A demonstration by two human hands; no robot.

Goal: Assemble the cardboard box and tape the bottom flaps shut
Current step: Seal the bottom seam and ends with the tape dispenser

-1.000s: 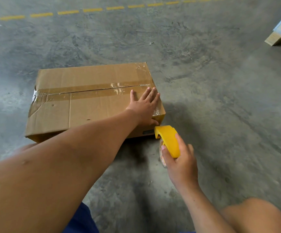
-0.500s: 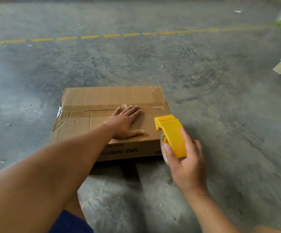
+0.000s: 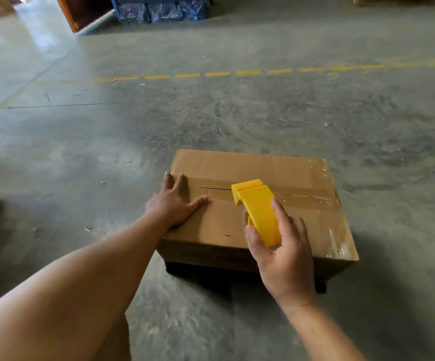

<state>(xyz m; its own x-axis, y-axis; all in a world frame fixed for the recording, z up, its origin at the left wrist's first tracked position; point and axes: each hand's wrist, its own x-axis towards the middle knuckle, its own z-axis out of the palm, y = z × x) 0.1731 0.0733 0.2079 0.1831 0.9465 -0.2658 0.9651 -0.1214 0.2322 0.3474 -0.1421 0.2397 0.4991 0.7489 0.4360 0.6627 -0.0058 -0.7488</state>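
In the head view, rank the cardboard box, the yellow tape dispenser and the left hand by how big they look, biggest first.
1. cardboard box
2 and 3. left hand and yellow tape dispenser: they look alike in size, so no ranking between them.

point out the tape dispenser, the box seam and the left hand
tape dispenser (image 3: 259, 212), head view, on its yellow body
box seam (image 3: 297, 195), head view, on the dark slit between the flaps
left hand (image 3: 173, 204), head view, on the back of the hand
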